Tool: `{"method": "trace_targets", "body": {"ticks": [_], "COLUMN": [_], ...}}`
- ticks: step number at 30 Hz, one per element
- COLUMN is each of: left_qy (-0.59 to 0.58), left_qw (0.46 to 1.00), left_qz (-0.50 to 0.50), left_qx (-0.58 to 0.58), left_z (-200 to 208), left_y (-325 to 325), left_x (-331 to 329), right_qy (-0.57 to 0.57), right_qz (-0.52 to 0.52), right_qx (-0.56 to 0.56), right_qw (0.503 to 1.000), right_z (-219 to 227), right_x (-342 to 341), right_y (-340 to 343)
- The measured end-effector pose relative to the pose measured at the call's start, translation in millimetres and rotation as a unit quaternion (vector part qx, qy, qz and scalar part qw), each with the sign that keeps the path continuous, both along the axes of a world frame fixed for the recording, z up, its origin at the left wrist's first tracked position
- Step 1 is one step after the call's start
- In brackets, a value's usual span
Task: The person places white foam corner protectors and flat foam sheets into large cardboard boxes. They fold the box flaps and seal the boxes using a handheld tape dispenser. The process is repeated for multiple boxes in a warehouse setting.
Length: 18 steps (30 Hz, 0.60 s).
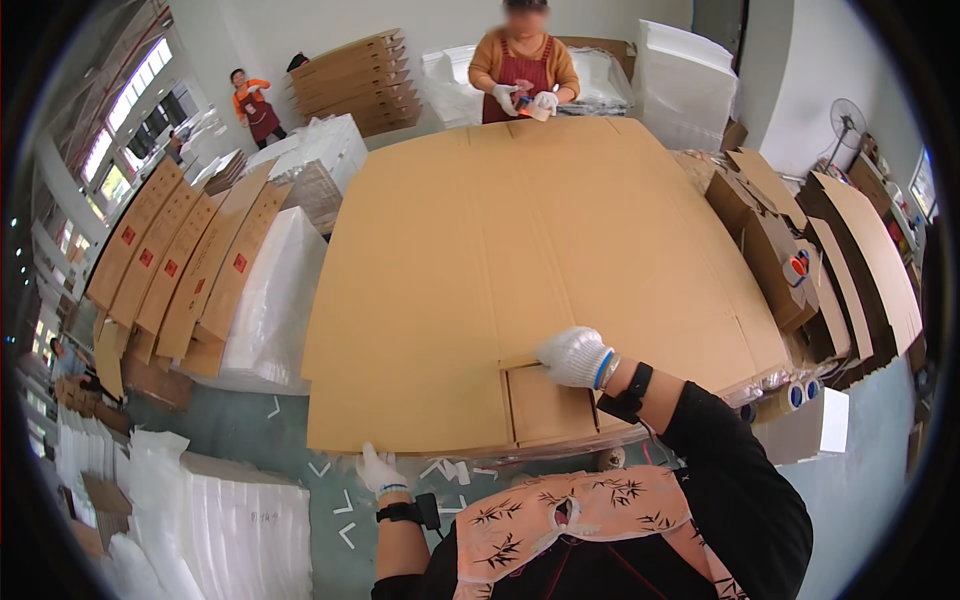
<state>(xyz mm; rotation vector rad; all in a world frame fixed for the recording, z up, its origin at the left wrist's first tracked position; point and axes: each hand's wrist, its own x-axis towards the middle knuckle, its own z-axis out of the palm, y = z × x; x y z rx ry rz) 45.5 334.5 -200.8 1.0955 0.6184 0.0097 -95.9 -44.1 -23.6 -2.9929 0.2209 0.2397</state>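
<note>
A large flat sheet of brown cardboard (430,270), creased and slotted, covers the work table. My left hand (378,470), in a white glove, is closed at its near left edge; some fingers are hidden there. My right hand (577,358), in a white glove with a blue cuff band, is curled at the edge of a rectangular gap near the sheet's front. Within that gap another layer of cardboard (550,403) shows, a little darker. The right fingertips are partly hidden against the edge.
Across the table a person (524,70) in white gloves holds a tape dispenser (535,108). Folded cartons (190,260) and white foam stacks (270,300) stand left. Opened cartons (770,240) and another tape dispenser (797,267) are right. Foam blocks (245,520) stand near left.
</note>
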Motion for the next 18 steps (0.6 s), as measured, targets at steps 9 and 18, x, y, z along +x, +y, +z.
{"method": "trace_targets", "body": {"ticks": [9, 18], "left_qy": [-0.024, -0.009], "left_qw": [0.968, 0.972], "left_qz": [-0.138, -0.155], "left_qx": [-0.206, -0.179], "left_z": [-7.6, -20.8], "left_y": [-11.0, -5.5], "left_x": [4.1, -4.1], "right_qy": [0.030, 0.094], "right_qz": [0.031, -0.015], "right_qx": [0.041, 0.083], "right_qw": [0.998, 0.992], "right_z": [10.9, -2.4], "right_x": [12.2, 23.3], "right_y": [-5.1, -18.2]}}
